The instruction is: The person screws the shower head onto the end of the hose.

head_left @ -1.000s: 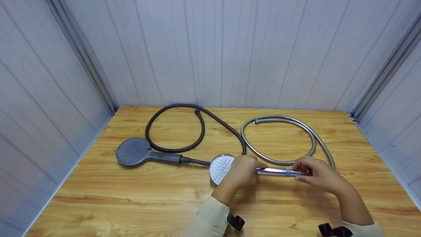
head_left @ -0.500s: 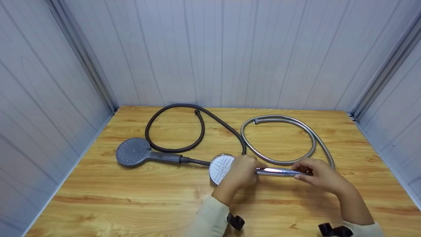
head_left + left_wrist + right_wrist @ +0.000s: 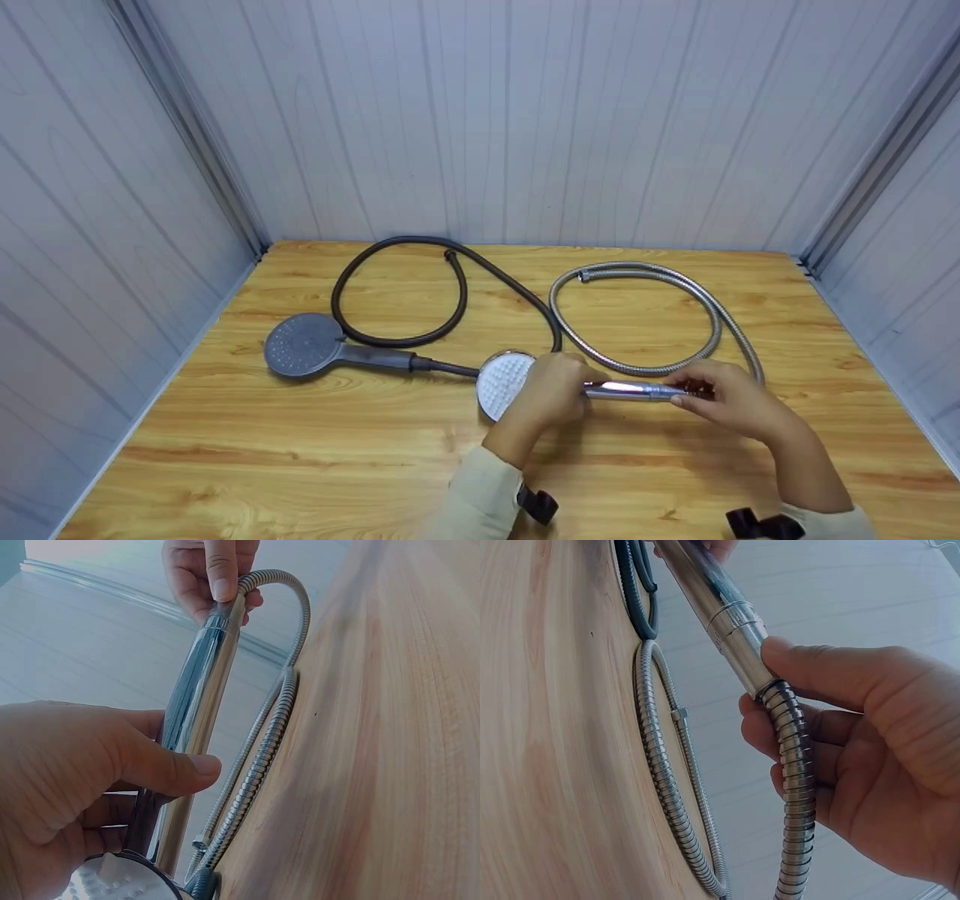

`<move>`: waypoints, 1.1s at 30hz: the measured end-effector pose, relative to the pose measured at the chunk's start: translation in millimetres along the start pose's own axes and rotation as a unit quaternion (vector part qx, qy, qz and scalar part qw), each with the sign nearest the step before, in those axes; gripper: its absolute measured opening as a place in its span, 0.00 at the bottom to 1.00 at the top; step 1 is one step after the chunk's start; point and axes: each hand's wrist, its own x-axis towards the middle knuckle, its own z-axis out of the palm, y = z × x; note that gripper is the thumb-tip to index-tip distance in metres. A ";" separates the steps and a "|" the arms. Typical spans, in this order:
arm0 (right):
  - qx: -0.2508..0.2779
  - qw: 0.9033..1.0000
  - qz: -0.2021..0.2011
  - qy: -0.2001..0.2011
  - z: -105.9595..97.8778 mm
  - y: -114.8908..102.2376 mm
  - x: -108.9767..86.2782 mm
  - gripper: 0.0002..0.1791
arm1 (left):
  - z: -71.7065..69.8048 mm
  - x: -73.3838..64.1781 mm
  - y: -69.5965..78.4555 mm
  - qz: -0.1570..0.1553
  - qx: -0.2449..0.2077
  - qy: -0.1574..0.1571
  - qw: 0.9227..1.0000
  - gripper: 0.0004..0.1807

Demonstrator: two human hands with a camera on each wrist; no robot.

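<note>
My left hand (image 3: 553, 390) grips the handle of a chrome shower head (image 3: 505, 385), its round white nozzle face turned up at the hand's left. In the left wrist view the thumb lies across the chrome handle (image 3: 196, 697). My right hand (image 3: 729, 397) pinches the smooth connector nut (image 3: 744, 652) at the handle's other end, thumb on one side and fingers on the other. From that nut bends the silver metal shower hose (image 3: 795, 787), passing the half-curled fingers. Nut and handle stand in one line, meeting at a thin seam.
On the wooden table (image 3: 300, 465) a grey shower head (image 3: 304, 345) lies at the left. Its dark hose (image 3: 397, 343) loops behind and passes under the chrome shower head. The silver hose's loop (image 3: 592, 268) lies at the back right. Panelled walls (image 3: 480, 127) enclose the table.
My right fingers have shifted slightly on the connector nut. My left hand, the chrome shower head and the grey one have stayed in place.
</note>
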 end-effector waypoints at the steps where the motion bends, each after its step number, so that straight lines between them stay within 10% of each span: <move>1: -0.001 1.000 -0.004 0.005 0.4 0.0 0.2 0.10 | -0.1 -0.2 -0.1 -0.001 -0.001 0.000 1.000 0.23; 33: 0.002 1.000 -0.016 0.001 2.7 5.2 -0.1 0.08 | -0.1 1.0 1.7 0.001 -0.004 -0.012 1.000 0.23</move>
